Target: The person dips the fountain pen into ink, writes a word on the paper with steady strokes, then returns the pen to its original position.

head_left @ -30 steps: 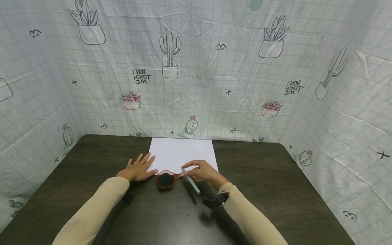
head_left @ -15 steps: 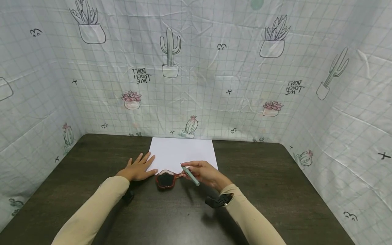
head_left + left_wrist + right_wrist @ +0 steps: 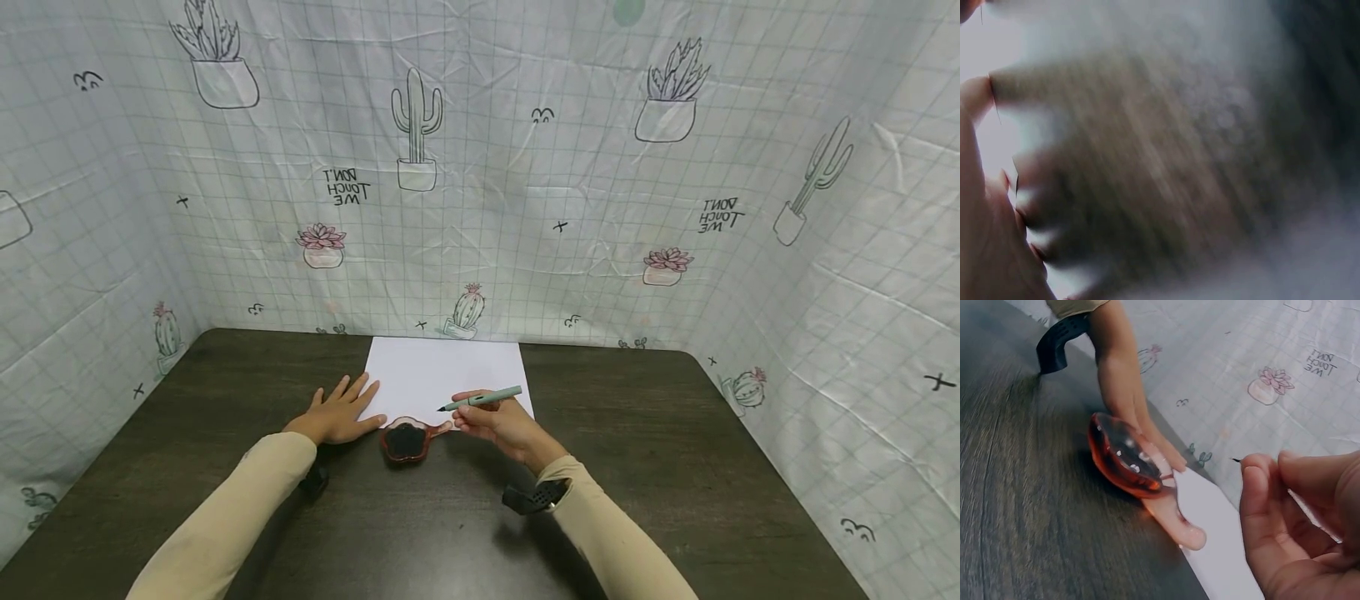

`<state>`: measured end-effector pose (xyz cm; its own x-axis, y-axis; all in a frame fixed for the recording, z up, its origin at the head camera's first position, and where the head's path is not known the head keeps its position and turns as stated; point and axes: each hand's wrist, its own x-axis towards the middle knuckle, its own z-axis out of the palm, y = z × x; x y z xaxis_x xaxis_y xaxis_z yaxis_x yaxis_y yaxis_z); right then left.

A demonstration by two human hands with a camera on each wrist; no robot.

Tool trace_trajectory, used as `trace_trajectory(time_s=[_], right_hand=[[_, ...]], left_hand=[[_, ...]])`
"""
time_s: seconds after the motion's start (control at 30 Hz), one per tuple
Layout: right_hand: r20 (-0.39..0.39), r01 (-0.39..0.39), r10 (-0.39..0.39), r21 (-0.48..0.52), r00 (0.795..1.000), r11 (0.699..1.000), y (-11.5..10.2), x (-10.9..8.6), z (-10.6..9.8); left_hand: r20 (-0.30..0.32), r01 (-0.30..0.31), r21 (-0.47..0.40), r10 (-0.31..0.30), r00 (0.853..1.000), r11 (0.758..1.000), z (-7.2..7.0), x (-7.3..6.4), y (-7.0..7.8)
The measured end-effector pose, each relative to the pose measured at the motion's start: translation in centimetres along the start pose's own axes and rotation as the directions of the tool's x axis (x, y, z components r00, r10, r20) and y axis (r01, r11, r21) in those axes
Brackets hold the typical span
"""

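My left hand (image 3: 333, 417) lies with spread, straight fingers over the left edge of a white sheet of paper (image 3: 420, 371). My right hand (image 3: 506, 425) pinches a grey-green pen (image 3: 487, 398) between thumb and fingers above the paper's near right part. The pen's dark tip points left; whether it touches the paper I cannot tell. Between the hands, at the sheet's near edge, lies a reddish, see-through, flower-shaped hand mirror (image 3: 406, 442) with its handle towards the right hand. In the right wrist view only the pen's tip shows past the fingers (image 3: 1257, 481). The left wrist view is mostly blurred.
The dark wooden table (image 3: 637, 467) extends to both sides. A white cloth with printed cacti (image 3: 510, 183) hangs behind it and along both sides. Dark straps are on both wrists.
The pen's back end has swung up and to the right, so the pen now lies nearly level, tip left. The right hand has turned slightly; the left hand and the mirror stay put.
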<state>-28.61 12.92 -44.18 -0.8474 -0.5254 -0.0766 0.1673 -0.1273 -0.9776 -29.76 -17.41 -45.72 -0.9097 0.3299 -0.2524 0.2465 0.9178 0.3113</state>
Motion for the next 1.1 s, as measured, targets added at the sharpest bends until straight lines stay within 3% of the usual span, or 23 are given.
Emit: trace_trajectory(time_s=[0.27, 0.5, 0.63, 0.83, 1.0, 1.1], right_hand=[[-0.095, 0.052, -0.067, -0.153, 0.993, 0.987, 0.6, 0.1, 0.2], [-0.213, 0.089, -0.153, -0.284, 0.965, 0.955, 0.8, 0.0, 0.6], [-0.206, 0.098, -0.163, -0.291, 0.965, 0.952, 0.8, 0.0, 0.6], [-0.142, 0.075, -0.116, -0.265, 0.983, 0.961, 0.9, -0.2, 0.3], [-0.062, 0.115, -0.131, -0.216, 0.989, 0.970, 1.0, -0.4, 0.1], [-0.053, 0.129, -0.141, -0.190, 0.989, 0.973, 1.1, -0.4, 0.3]], left_hand=[[-0.016, -0.018, -0.002, 0.018, 1.000, 1.000, 0.4, 0.4, -0.6], [-0.018, -0.016, -0.007, 0.016, 1.000, 1.000, 1.2, 1.2, -1.5], [-0.023, -0.015, -0.008, 0.015, 1.000, 1.000, 1.3, 1.3, -1.6], [-0.010, -0.011, 0.000, 0.011, 1.000, 1.000, 0.8, 0.9, -1.0], [-0.019, -0.017, 0.005, 0.017, 1.000, 1.000, 0.4, 0.3, -0.5], [-0.016, -0.017, 0.004, 0.017, 1.000, 1.000, 0.2, 0.0, -0.3]])
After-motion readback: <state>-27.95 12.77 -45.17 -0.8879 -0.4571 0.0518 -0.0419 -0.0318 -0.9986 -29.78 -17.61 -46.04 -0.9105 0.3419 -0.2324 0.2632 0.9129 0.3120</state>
